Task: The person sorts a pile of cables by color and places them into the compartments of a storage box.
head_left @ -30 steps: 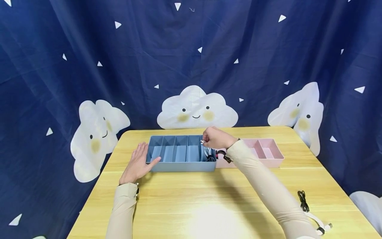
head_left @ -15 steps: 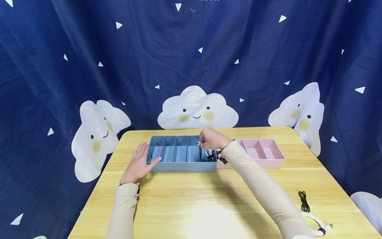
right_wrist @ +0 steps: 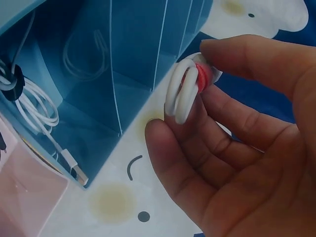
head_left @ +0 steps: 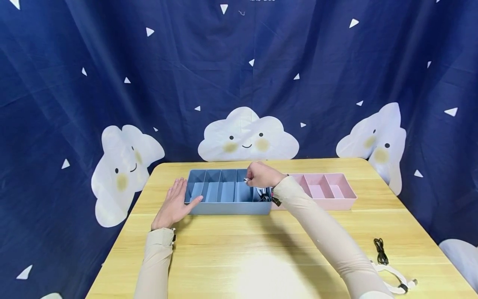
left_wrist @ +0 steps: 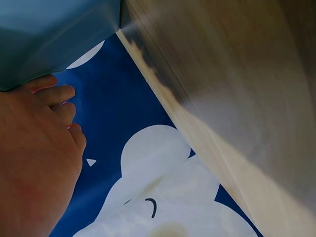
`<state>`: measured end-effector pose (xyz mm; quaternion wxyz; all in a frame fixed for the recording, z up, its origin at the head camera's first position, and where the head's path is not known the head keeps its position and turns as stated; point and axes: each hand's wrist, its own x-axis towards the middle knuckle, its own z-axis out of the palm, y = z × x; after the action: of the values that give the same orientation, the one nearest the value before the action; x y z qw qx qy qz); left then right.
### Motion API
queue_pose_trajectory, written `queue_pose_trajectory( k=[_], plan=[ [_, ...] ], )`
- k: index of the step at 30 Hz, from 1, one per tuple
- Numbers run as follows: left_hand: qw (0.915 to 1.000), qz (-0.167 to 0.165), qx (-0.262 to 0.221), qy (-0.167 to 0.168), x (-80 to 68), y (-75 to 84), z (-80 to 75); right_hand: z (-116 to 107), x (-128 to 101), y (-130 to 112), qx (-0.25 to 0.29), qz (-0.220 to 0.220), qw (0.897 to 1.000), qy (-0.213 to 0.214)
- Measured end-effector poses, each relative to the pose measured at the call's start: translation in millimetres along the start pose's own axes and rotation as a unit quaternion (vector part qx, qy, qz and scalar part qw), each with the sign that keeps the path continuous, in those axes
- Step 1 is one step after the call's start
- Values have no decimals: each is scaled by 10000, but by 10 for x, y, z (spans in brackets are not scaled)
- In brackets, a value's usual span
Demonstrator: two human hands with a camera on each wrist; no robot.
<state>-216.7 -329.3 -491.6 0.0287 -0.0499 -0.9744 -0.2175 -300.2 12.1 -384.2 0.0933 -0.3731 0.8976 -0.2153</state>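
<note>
Right hand (head_left: pixel 262 174): a coiled white cable with a red band (right_wrist: pixel 185 106) is pinched between the fingertips, held above the blue box (head_left: pixel 231 209) near its fourth compartment from the left. Left hand (head_left: pixel 173 205): fingers are laid straight, thumb spread apart, against the box's left end. Progress, as judged: work appears partly done, since tied cables (right_wrist: pixel 44 106) are already housed in the right-end compartment. Still left: the held cable is not yet set down, and a black cable (head_left: pixel 381 251) and a white loop (head_left: pixel 396 272) lie on the bench (head_left: pixel 224 245). The pink box (head_left: pixel 317 203) is partly hidden; its full contents cannot be told.
</note>
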Motion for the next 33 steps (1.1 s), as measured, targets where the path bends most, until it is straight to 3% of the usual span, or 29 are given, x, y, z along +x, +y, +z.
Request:
queue_pose_trajectory(
  k=[15, 33],
  plan=[
    [10000, -2, -16, -4, 0, 1, 3, 103, 109, 9, 83, 262, 9996, -116],
    [10000, -35, -44, -3, -1, -17, 15, 171, 174, -25, 119, 194, 9995, -210]
  ],
)
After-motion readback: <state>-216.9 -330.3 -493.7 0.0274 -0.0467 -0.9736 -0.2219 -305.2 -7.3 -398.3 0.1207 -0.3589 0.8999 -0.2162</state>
